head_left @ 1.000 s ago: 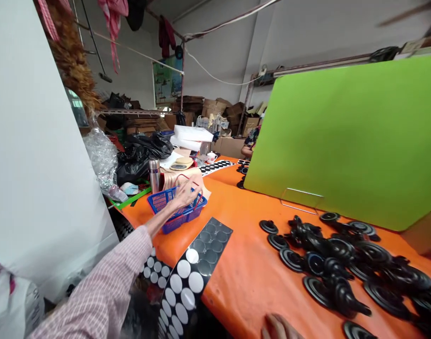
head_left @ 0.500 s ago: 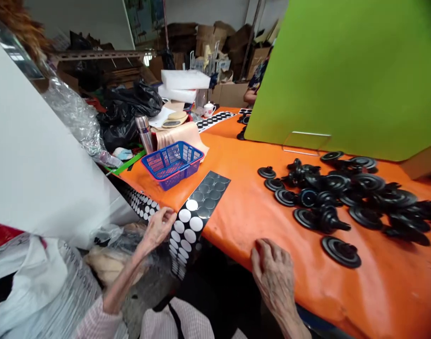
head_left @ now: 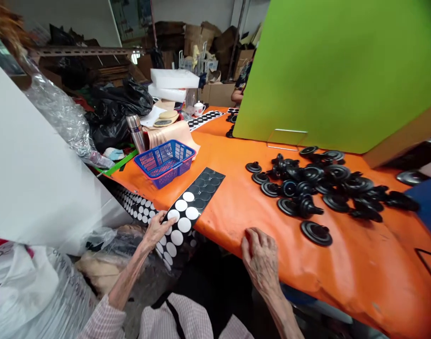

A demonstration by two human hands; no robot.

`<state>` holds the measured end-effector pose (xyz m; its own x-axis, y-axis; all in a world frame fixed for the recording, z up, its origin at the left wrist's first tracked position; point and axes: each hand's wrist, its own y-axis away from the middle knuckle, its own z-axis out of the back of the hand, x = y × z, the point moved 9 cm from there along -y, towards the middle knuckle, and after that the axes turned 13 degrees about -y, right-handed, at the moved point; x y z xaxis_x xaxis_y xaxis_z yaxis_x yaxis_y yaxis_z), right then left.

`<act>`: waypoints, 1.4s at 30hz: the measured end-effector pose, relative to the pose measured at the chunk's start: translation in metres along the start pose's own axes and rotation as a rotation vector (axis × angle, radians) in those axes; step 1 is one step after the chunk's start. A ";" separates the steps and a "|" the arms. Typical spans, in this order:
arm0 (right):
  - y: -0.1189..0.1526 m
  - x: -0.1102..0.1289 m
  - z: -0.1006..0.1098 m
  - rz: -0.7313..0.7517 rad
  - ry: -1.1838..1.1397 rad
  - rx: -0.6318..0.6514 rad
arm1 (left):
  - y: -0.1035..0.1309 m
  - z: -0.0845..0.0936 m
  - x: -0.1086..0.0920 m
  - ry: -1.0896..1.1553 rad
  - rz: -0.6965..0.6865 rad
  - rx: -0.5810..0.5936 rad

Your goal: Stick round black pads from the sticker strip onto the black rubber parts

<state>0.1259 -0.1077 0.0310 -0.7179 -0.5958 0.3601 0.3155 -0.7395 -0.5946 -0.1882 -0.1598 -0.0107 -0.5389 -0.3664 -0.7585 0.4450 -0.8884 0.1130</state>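
A black strip with white round stickers (head_left: 191, 213) lies over the front edge of the orange table (head_left: 232, 197) and hangs down below it. Its far end shows bare dark circles. My left hand (head_left: 158, 229) pinches the strip's left edge near the table edge, thumb over a white circle. My right hand (head_left: 261, 256) rests at the table's front edge, fingers loosely curved, with nothing seen in it. Right of the strip lies a pile of black round parts with stems (head_left: 303, 179); a single one (head_left: 316, 233) sits nearest my right hand.
A blue basket (head_left: 165, 162) and a steel flask (head_left: 135, 133) stand beyond the strip. A green board (head_left: 328, 70) rises behind the black parts. Bagged goods (head_left: 35, 292) are at the lower left. Another person's arm (head_left: 237, 96) shows behind the board.
My left hand has moved from beside the strip onto its edge and now grips it. More white circles lie on the tabletop. The view has shifted right.
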 end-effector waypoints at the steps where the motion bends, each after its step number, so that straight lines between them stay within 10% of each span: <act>1: 0.001 -0.001 -0.001 -0.001 -0.004 -0.003 | -0.002 0.004 -0.004 -0.014 -0.010 -0.008; 11: 0.006 -0.009 -0.007 -0.064 -0.067 -0.014 | -0.033 0.019 -0.070 -0.404 -0.116 -0.218; 17: 0.005 -0.010 0.001 -0.123 -0.069 -0.004 | -0.035 -0.017 -0.092 -0.929 -0.319 -0.230; 24: -0.013 -0.142 0.065 -0.489 0.037 -0.223 | -0.024 -0.024 -0.094 -0.976 -0.409 -0.358; 33: -0.034 -0.176 0.034 -0.433 -0.058 -0.152 | 0.005 -0.113 -0.152 -0.722 -0.796 -0.271; 38: -0.068 -0.199 0.058 -0.418 -0.053 -0.171 | -0.066 -0.168 -0.202 -0.552 -0.707 0.084; 42: -0.128 -0.227 0.058 -0.398 -0.069 -0.082 | -0.132 -0.203 -0.253 -0.464 -0.686 0.095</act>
<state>0.2846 0.1038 0.0673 -0.7300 -0.2896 0.6190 -0.0311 -0.8908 -0.4534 0.0343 0.1062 0.0358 -0.9177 0.2063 -0.3395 -0.1406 -0.9679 -0.2082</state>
